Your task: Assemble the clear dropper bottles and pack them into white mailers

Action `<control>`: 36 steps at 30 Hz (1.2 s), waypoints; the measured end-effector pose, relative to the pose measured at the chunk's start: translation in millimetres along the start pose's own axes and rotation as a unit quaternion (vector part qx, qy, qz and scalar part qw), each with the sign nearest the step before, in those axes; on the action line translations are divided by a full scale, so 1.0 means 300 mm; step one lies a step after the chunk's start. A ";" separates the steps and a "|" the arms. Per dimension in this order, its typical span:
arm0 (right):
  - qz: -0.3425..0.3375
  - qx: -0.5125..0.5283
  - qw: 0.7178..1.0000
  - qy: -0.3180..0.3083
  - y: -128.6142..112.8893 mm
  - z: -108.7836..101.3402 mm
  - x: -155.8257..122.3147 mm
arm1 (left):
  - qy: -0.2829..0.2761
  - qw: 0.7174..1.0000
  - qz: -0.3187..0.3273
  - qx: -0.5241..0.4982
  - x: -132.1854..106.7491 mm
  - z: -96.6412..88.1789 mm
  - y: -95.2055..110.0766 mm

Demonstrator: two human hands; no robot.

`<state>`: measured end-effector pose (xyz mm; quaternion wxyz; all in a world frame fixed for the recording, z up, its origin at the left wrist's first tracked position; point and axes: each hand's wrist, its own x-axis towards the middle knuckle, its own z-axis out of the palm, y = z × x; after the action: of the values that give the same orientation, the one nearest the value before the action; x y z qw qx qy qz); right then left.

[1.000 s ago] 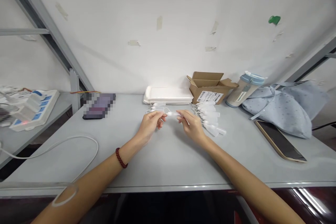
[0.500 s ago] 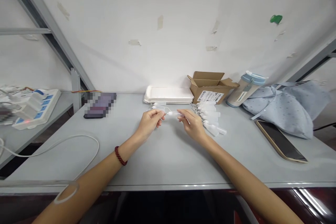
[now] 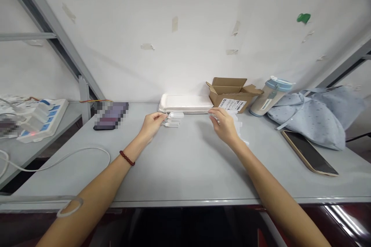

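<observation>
My left hand (image 3: 152, 124) is closed in a pinch at the corded end of a small translucent white tube (image 3: 176, 115). A second such tube (image 3: 172, 124) lies just below it on the table. My right hand (image 3: 223, 124) is curled over the right-hand pile of similar tubes (image 3: 238, 125), which it partly covers. Thin whitish cords (image 3: 215, 117) show by its thumb and fingers. Whether those fingers grip one of the cords is too small to tell.
Behind the hands lie a stack of white flat packs (image 3: 187, 103) and an open cardboard box (image 3: 232, 94). A tumbler (image 3: 269, 98), a pale blue cloth bag (image 3: 313, 119) and a phone (image 3: 310, 152) are at right. Another phone (image 3: 111, 115) and a power strip (image 3: 46, 119) are at left.
My hands have moved apart. The tube held between them is now with the left hand by the left-hand tubes, while the right hand has shifted right over the pile.
</observation>
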<state>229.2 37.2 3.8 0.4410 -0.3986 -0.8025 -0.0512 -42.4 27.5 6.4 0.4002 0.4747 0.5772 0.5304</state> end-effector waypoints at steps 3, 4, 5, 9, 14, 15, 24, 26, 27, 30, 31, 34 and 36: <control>0.006 -0.057 0.998 0.025 0.064 -0.043 0.012 | 0.010 1.000 -0.013 0.017 0.015 -0.001 -0.018; 0.012 -0.075 0.997 0.030 0.086 -0.055 0.014 | 0.013 1.000 -0.016 0.021 0.019 -0.001 -0.023; 0.020 -0.092 0.995 0.033 0.107 -0.066 0.015 | 0.016 0.999 -0.018 0.024 0.023 -0.001 -0.029; 0.047 -0.128 0.991 0.013 0.171 -0.097 0.009 | 0.021 0.999 -0.013 0.031 0.036 -0.003 -0.050; 0.075 -0.160 0.983 -0.055 0.190 -0.117 -0.001 | 0.035 0.999 -0.006 0.039 0.050 -0.009 -0.075; 0.080 -0.164 0.981 -0.070 0.188 -0.119 -0.002 | 0.039 0.998 -0.002 0.042 0.052 -0.009 -0.079; 0.143 -0.217 0.952 -0.163 0.162 -0.115 -0.003 | 0.030 0.979 0.118 0.162 -0.003 0.025 -0.064; 0.152 -0.224 0.948 -0.168 0.162 -0.108 -0.006 | 0.014 0.978 0.121 0.169 -0.027 0.037 -0.052; 0.155 -0.226 0.947 -0.168 0.162 -0.104 -0.008 | 0.007 0.978 0.121 0.171 -0.038 0.042 -0.047; 0.152 -0.216 0.950 -0.169 0.169 -0.095 -0.013 | -0.008 0.977 0.120 0.175 -0.059 0.052 -0.037; 0.150 -0.207 0.952 -0.170 0.172 -0.092 -0.015 | -0.010 0.977 0.119 0.176 -0.062 0.054 -0.035; 0.145 -0.183 0.958 -0.164 0.179 -0.088 -0.015 | -0.015 0.978 0.117 0.173 -0.066 0.055 -0.032; 0.138 -0.173 0.964 -0.148 0.183 -0.087 -0.014 | -0.017 0.979 0.115 0.167 -0.066 0.055 -0.033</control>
<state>285.4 60.7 1.7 0.2443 -0.5788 -0.7750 -0.0678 -23.1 12.1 -6.2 0.2611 0.6071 0.5922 0.4611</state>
